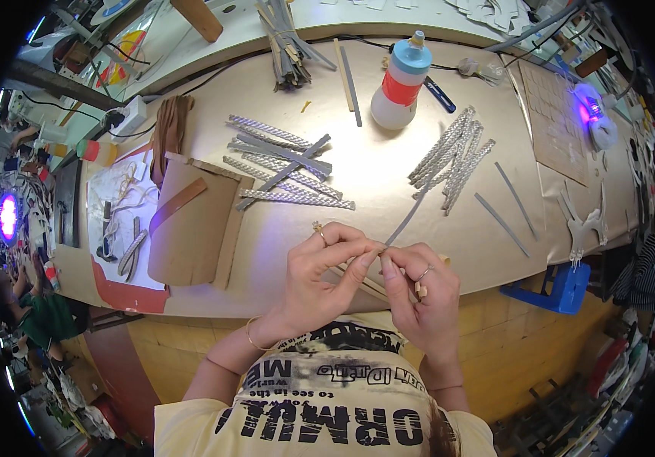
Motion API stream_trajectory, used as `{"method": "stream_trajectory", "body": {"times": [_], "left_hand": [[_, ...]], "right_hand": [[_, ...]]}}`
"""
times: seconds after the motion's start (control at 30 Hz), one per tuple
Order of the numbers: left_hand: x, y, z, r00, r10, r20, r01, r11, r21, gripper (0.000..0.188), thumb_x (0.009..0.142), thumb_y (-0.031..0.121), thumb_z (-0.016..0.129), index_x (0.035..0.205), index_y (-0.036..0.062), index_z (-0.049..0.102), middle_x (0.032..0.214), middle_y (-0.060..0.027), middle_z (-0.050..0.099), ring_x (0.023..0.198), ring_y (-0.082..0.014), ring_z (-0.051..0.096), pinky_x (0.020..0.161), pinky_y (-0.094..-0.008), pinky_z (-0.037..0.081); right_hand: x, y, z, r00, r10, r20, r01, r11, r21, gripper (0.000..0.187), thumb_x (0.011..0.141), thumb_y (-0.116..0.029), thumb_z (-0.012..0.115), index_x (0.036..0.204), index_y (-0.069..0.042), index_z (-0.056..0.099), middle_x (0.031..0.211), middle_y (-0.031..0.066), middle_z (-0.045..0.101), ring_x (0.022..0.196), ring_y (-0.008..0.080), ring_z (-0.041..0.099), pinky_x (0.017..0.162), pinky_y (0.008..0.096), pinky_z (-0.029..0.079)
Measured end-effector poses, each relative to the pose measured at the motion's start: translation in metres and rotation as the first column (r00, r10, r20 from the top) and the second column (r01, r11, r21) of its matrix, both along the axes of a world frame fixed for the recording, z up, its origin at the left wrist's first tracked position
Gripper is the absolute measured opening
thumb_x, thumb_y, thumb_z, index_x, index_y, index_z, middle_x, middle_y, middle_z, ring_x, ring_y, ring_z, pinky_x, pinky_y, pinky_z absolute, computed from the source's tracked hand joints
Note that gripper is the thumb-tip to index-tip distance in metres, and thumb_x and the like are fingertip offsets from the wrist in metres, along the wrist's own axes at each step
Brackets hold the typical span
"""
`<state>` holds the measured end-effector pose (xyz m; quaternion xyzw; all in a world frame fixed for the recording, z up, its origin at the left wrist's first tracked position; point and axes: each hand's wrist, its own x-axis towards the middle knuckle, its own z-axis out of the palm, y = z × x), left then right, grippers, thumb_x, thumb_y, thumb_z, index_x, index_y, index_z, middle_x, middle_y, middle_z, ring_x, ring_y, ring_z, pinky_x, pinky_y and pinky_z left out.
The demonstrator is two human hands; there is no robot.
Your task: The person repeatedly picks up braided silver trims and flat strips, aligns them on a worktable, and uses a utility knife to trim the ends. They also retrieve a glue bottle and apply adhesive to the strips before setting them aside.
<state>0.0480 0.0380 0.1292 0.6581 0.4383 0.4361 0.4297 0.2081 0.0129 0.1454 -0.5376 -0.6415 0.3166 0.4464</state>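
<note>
My left hand and my right hand meet at the table's near edge, fingertips pinched together on the end of a thin grey strip that runs up and right from them. Both hands wear a ring. A pale stick shows under my right palm. Just beyond my hands lie two piles of silver patterned strips: a crossed pile to the left and a bundle to the right.
A white glue bottle with red label and blue cap stands at the back. A rolled cardboard tube lies at left. Loose grey strips lie at right. A blue stool stands beside the table. Another person sits at far left.
</note>
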Motion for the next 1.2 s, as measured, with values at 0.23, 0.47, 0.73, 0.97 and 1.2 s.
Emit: {"method": "stream_trajectory", "body": {"times": [0.23, 0.47, 0.73, 0.97, 1.2], "left_hand": [[-0.001, -0.002, -0.002, 0.996, 0.03, -0.082, -0.02, 0.991, 0.129, 0.02, 0.083, -0.004, 0.07, 0.101, 0.0013, 0.074, 0.089, -0.0083, 0.065, 0.076, -0.0152, 0.062, 0.066, -0.0254, 0.05], [0.001, -0.001, -0.007, 0.989, 0.079, -0.122, -0.045, 0.964, 0.261, 0.022, 0.077, -0.004, 0.072, 0.099, 0.0018, 0.073, 0.086, -0.0088, 0.064, 0.071, -0.0195, 0.061, 0.062, -0.0285, 0.048], [0.005, -0.002, -0.012, 0.991, 0.108, -0.078, -0.088, 0.971, 0.223, 0.021, 0.078, -0.004, 0.071, 0.098, 0.001, 0.072, 0.085, -0.0085, 0.064, 0.07, -0.0191, 0.06, 0.059, -0.0288, 0.047], [0.002, 0.0, -0.012, 0.994, 0.075, -0.083, -0.058, 0.98, 0.189, 0.021, 0.079, -0.004, 0.07, 0.099, 0.0011, 0.073, 0.087, -0.0096, 0.064, 0.069, -0.0191, 0.06, 0.059, -0.0287, 0.047], [0.001, -0.001, -0.01, 0.993, 0.059, -0.102, -0.039, 0.982, 0.186, 0.022, 0.079, -0.004, 0.071, 0.1, 0.0016, 0.073, 0.087, -0.0094, 0.064, 0.069, -0.0193, 0.059, 0.06, -0.0288, 0.047]], "right_hand": [[0.001, -0.002, 0.002, 0.999, 0.028, 0.041, -0.026, 0.998, -0.053, 0.012, 0.089, -0.002, 0.064, 0.099, 0.004, 0.067, 0.081, 0.0146, 0.064, 0.062, 0.0266, 0.063, 0.055, 0.0329, 0.048], [-0.004, -0.002, -0.001, 0.999, -0.023, -0.041, 0.02, 0.997, -0.069, 0.009, 0.091, 0.001, 0.063, 0.097, 0.004, 0.068, 0.075, 0.005, 0.06, 0.058, 0.0083, 0.048, 0.051, 0.0227, 0.036], [-0.002, -0.001, -0.002, 1.0, 0.006, 0.01, -0.005, 0.998, -0.06, 0.01, 0.089, -0.001, 0.063, 0.098, 0.004, 0.067, 0.077, 0.0129, 0.062, 0.06, 0.023, 0.062, 0.054, 0.0307, 0.047], [0.0, 0.0, -0.004, 1.0, 0.027, -0.001, -0.027, 0.996, -0.09, 0.01, 0.089, 0.0, 0.063, 0.097, 0.004, 0.067, 0.076, 0.0129, 0.062, 0.059, 0.023, 0.061, 0.053, 0.0307, 0.046], [-0.001, -0.001, -0.006, 1.0, -0.004, -0.03, 0.002, 0.998, -0.065, 0.008, 0.09, 0.0, 0.063, 0.096, 0.003, 0.068, 0.075, 0.0093, 0.061, 0.057, 0.0167, 0.054, 0.052, 0.0276, 0.041]]}}
